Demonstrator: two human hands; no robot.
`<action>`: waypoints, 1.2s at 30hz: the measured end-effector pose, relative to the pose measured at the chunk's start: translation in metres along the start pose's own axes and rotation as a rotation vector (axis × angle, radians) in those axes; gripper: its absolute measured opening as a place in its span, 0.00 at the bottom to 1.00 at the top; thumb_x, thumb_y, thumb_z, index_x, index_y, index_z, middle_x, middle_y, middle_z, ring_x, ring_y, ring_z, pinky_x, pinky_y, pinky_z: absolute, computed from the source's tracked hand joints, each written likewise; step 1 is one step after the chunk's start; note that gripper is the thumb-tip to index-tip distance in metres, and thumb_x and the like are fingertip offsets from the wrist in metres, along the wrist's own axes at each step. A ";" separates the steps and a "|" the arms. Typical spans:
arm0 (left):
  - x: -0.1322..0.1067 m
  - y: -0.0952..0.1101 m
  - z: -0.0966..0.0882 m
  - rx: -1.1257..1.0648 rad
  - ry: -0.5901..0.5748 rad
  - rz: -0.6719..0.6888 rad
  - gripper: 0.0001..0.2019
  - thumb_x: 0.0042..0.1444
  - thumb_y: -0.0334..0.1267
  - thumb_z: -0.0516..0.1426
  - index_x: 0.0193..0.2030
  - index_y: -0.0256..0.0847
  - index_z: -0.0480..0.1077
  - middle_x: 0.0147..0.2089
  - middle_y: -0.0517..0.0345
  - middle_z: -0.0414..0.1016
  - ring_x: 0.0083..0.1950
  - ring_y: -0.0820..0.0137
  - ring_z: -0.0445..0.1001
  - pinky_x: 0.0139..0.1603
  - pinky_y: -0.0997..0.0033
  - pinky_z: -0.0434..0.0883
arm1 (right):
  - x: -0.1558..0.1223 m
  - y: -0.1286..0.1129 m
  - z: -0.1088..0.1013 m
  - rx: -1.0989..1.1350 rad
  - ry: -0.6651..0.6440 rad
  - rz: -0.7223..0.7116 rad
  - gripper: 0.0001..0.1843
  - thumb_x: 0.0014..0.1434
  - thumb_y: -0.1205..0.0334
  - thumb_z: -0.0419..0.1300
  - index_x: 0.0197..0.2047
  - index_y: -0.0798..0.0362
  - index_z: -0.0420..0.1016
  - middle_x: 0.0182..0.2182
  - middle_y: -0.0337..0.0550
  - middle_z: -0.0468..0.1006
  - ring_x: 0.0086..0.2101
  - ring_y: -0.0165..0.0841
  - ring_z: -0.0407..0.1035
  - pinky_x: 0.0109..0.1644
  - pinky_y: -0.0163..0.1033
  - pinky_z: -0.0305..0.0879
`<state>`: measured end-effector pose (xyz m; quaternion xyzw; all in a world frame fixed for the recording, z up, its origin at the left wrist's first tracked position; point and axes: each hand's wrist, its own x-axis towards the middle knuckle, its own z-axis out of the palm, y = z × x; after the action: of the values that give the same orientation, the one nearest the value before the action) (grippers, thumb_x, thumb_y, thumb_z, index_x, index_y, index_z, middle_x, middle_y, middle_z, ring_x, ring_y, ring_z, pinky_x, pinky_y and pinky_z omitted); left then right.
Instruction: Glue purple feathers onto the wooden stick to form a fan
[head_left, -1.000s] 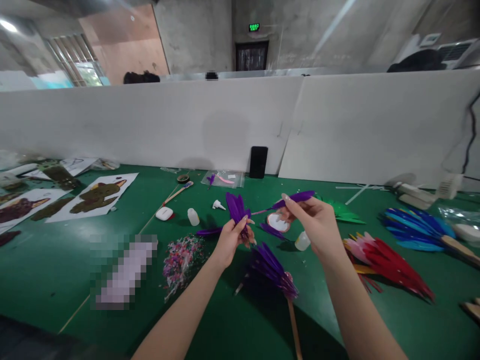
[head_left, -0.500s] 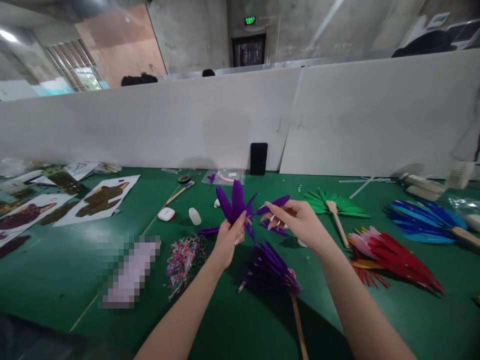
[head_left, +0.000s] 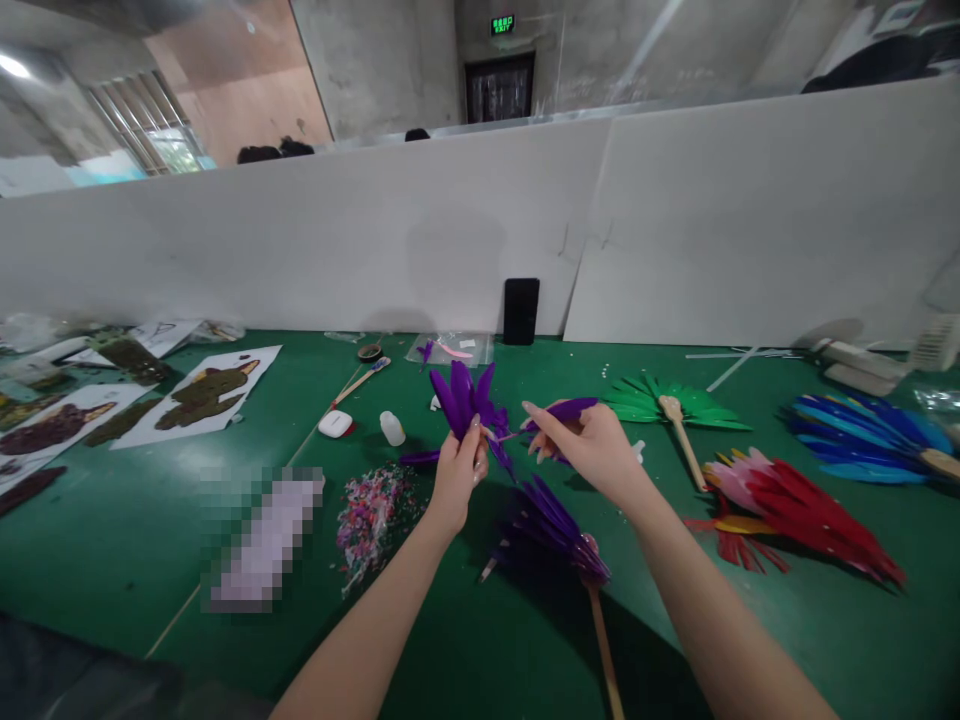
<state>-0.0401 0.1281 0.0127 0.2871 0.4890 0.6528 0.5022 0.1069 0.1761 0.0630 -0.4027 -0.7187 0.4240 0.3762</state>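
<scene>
My left hand [head_left: 454, 478] pinches the base of a purple feather cluster [head_left: 462, 398], whose pointed feathers fan upward above the fingers. To its right, my right hand [head_left: 596, 445] is closed on a single purple feather [head_left: 574, 408] that points away to the right. Its fingertips are close to the cluster's base; whether they touch it I cannot tell. Below and between both hands lies a purple feather fan [head_left: 551, 525] with a wooden handle [head_left: 604, 640]. Partly behind my left hand, another purple piece [head_left: 420, 458] rests on the table.
Left of my hands are a small white bottle [head_left: 391, 428], a white case [head_left: 334, 424], a brush [head_left: 360, 382] and a pile of colourful scraps [head_left: 371, 525]. Green [head_left: 637, 402], red [head_left: 817, 515] and blue [head_left: 862, 440] feather pieces lie rightward. A black phone [head_left: 521, 312] leans on the white partition [head_left: 300, 245].
My right hand has shifted slightly right and down with the feather. The cluster in my left hand has turned a little, its feathers now spread differently. The view has shifted slightly.
</scene>
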 end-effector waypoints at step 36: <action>0.009 0.008 -0.014 0.174 -0.092 -0.044 0.20 0.47 0.53 0.58 0.34 0.35 0.67 0.16 0.65 0.66 0.11 0.80 0.58 0.10 0.80 0.50 | 0.004 0.008 -0.018 -0.265 0.081 0.098 0.29 0.53 0.39 0.53 0.11 0.52 0.60 0.06 0.37 0.62 0.13 0.29 0.61 0.21 0.33 0.56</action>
<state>-0.0577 0.1312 0.0139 0.3484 0.5267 0.5827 0.5115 0.1230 0.1880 0.0625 -0.5004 -0.7320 0.3266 0.3272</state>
